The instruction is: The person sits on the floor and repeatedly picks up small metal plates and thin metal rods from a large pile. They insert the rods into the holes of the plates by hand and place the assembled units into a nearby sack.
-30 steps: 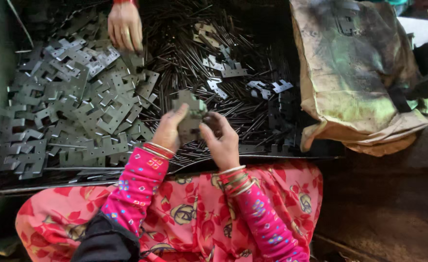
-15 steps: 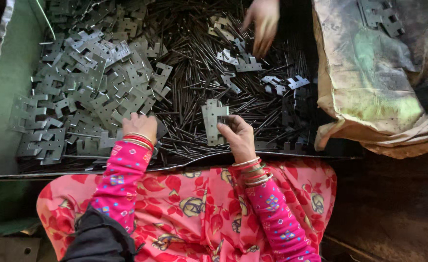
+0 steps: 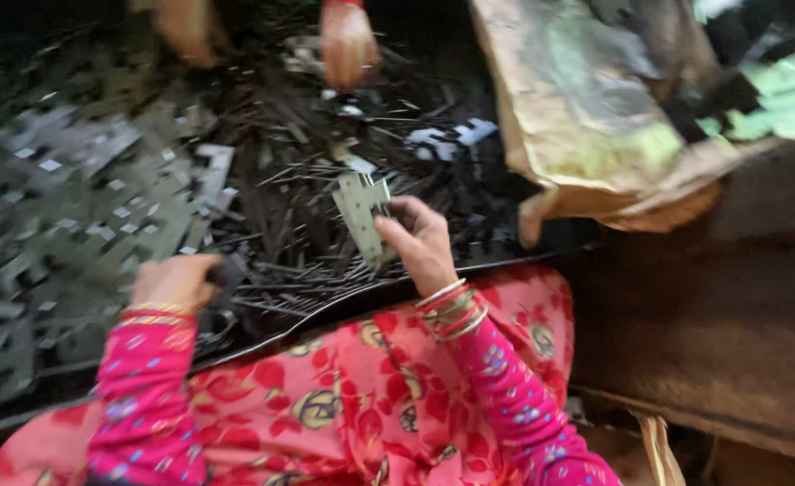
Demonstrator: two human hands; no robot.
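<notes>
A: Since half a second ago your left hand (image 3: 174, 281) dropped nearer you, curled; grip unclear.

B: Right hand (image 3: 422, 241) pinches the grey notched metal plate (image 3: 361, 211), tilted above the dark pins (image 3: 316, 270). Loose pinch; it could slip.

We see dull grey metal plates (image 3: 100, 207), thin dark metal pins (image 3: 307, 261), a creased, stained paper sack (image 3: 596, 117), and our matt printed cloth sleeves (image 3: 145, 387)

Flat notched grey metal plates (image 3: 82, 207) lie heaped left of the thin dark metal rods (image 3: 325, 225). A crumpled brown sack (image 3: 596, 117) sits right of both.
</notes>
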